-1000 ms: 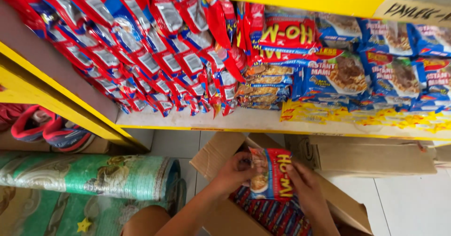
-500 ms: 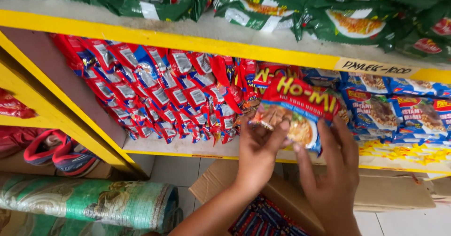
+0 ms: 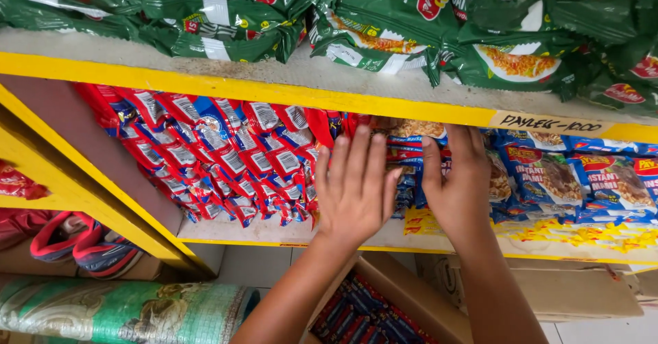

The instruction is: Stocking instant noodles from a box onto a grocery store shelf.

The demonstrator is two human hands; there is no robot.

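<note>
My left hand (image 3: 353,190) and my right hand (image 3: 460,186) are both raised to the middle shelf, palms flat and fingers stretched out. They press against a stack of red and blue noodle packets (image 3: 406,169) that stands between them on the shelf board (image 3: 260,231). The left hand covers the stack's left side, and the right hand's thumb lies along its right edge. Neither hand closes around a packet. Most of the stack is hidden behind the hands.
Rows of red and blue packets (image 3: 226,159) fill the shelf to the left, blue packets (image 3: 548,173) to the right, green packets (image 3: 384,22) the shelf above. An open cardboard box (image 3: 418,299) holding more packets (image 3: 363,316) sits below. A rolled green mat (image 3: 123,310) and shoes (image 3: 82,248) lie lower left.
Both hands lifted a noodle packet out of the box and up to the shelf. Now the packet sits in the stack and the hands lie flat against it.
</note>
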